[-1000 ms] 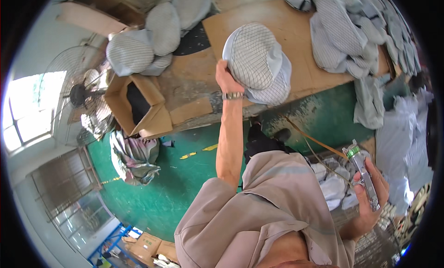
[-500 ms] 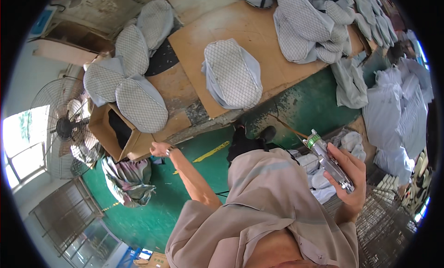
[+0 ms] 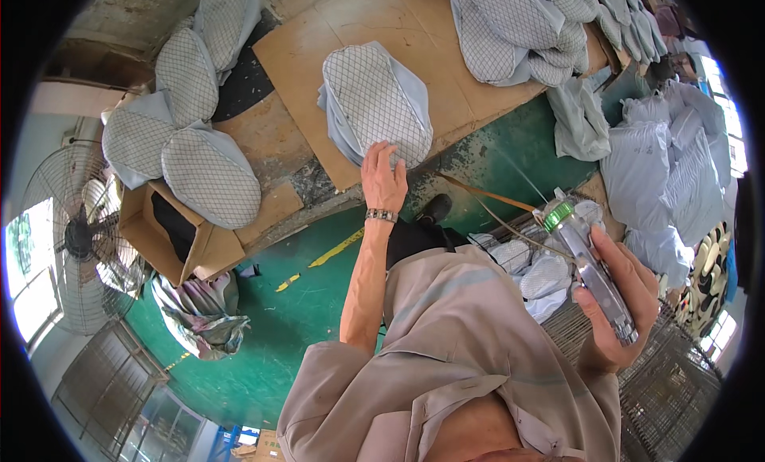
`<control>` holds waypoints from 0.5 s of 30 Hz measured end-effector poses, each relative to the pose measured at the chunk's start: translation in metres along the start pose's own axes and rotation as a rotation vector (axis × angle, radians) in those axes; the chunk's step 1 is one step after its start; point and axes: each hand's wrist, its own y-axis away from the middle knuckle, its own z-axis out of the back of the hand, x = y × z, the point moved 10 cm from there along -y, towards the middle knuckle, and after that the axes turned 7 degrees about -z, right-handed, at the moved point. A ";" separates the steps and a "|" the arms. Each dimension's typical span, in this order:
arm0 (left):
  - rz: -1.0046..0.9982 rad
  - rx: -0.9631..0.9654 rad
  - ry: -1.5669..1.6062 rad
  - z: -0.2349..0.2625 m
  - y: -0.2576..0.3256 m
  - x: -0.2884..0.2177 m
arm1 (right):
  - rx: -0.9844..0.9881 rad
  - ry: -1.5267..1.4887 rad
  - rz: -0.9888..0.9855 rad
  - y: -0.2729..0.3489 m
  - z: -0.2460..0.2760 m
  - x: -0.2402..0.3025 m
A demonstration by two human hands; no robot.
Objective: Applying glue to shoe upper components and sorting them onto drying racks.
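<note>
My left hand (image 3: 384, 181), a banded watch at its wrist, rests on the near end of a pale grey oval fabric piece (image 3: 370, 92) with a diamond-stitched top. Its fingers are stretched out and slightly apart. The piece lies on a flat cardboard sheet (image 3: 283, 52), with more grey fabric showing under its left side. At the right, clear of the table, my right hand (image 3: 625, 295) is wrapped round a silver metal spray gun (image 3: 594, 275) with a green ring near its tip. A thin pale streak extends from that tip, and brownish hoses pass behind it.
More quilted oval pieces (image 3: 211, 175) overlap at the table's left, above an open cardboard box (image 3: 151, 231). Another pile (image 3: 510, 32) covers the far right. A floor fan (image 3: 80, 239) stands left; white bags (image 3: 653, 167) and a wire rack (image 3: 661, 390) are right.
My left hand has moved from beside the cardboard box, rightward and away from me, onto the fabric piece. My right hand still holds the spray gun. The view has shifted slightly.
</note>
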 end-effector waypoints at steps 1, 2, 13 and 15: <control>0.036 0.007 0.075 -0.004 0.000 -0.003 | -0.010 0.012 -0.016 0.001 0.008 -0.003; 0.070 0.029 0.129 -0.007 0.001 -0.004 | 0.087 -0.010 0.059 0.004 0.009 0.001; 0.556 0.329 0.053 -0.027 0.149 0.137 | 0.048 -0.030 0.090 0.018 0.001 -0.020; 0.621 0.356 -0.004 -0.024 0.188 0.172 | 0.151 -0.046 0.174 0.012 -0.014 -0.017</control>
